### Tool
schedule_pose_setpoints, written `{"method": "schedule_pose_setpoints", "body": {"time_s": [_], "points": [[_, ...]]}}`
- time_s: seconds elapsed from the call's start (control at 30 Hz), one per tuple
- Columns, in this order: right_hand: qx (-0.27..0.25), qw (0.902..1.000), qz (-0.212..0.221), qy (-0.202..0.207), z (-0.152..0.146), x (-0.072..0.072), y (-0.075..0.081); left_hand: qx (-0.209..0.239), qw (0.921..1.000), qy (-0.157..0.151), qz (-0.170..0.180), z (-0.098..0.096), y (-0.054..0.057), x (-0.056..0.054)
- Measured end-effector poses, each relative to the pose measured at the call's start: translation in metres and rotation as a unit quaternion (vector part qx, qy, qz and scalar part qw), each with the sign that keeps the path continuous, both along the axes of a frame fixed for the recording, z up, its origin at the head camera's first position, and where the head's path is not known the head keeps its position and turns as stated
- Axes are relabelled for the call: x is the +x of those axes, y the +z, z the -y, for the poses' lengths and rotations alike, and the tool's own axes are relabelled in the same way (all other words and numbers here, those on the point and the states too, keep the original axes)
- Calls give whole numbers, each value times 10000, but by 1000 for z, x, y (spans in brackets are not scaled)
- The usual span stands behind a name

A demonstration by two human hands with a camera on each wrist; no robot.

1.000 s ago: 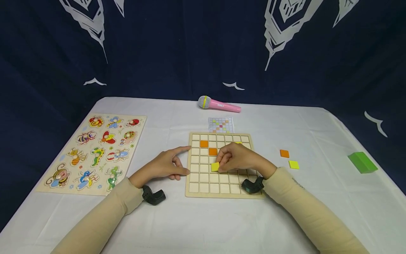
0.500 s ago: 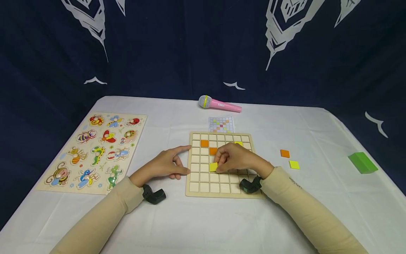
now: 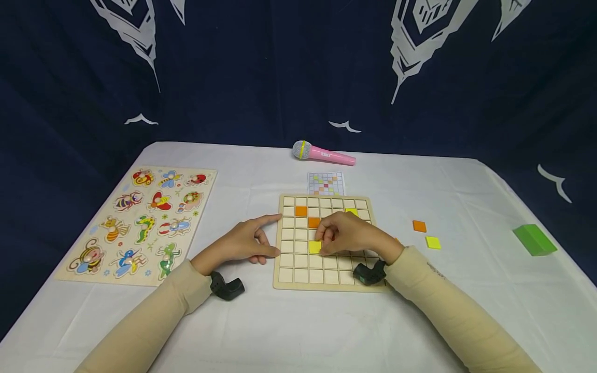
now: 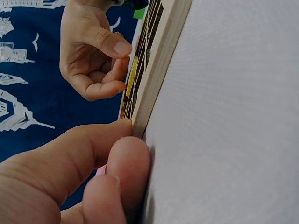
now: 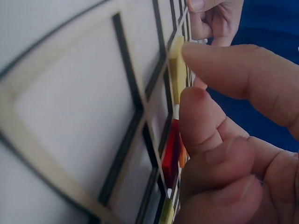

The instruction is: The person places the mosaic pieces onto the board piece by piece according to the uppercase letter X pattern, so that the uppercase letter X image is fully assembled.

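A yellow square tile lies at a cell of the wooden grid board. My right hand has its thumb and fingertips at the tile's right edge, pinching it. In the right wrist view the thumb tip meets the yellow tile, and a red tile sits nearby in the grid. My left hand touches the board's left edge with its extended index finger and thumb. Two orange tiles, the upper one and the lower one, lie in cells. Another yellow tile is partly hidden behind my right hand.
Behind the board lies a colour-pattern card, with a pink toy microphone beyond. An insect puzzle board is at left. Loose orange and yellow tiles lie at right, near a green block.
My right hand has shifted slightly left with the yellow tile, which now lies flatter and squarer to the grid. The left hand has stayed at the board's edge.
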State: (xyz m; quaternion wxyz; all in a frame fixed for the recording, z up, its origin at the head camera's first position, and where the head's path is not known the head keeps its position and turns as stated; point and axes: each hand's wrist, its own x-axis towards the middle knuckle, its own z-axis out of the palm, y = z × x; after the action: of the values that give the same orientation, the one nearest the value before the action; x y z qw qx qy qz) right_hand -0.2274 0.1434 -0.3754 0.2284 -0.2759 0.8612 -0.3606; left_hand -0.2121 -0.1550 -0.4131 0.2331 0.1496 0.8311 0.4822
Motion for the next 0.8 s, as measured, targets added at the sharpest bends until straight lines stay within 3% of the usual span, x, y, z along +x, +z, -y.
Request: {"method": "schedule_pose_setpoints", "body": {"time_s": [0.53, 0.8], "points": [[-1152, 9932, -125, -102, -51, -4, 5, 52, 10000, -51, -12, 1, 0, 1], [-1292, 9875, -227, -876, -80, 0, 9, 49, 10000, -57, -47, 1, 0, 1]]}}
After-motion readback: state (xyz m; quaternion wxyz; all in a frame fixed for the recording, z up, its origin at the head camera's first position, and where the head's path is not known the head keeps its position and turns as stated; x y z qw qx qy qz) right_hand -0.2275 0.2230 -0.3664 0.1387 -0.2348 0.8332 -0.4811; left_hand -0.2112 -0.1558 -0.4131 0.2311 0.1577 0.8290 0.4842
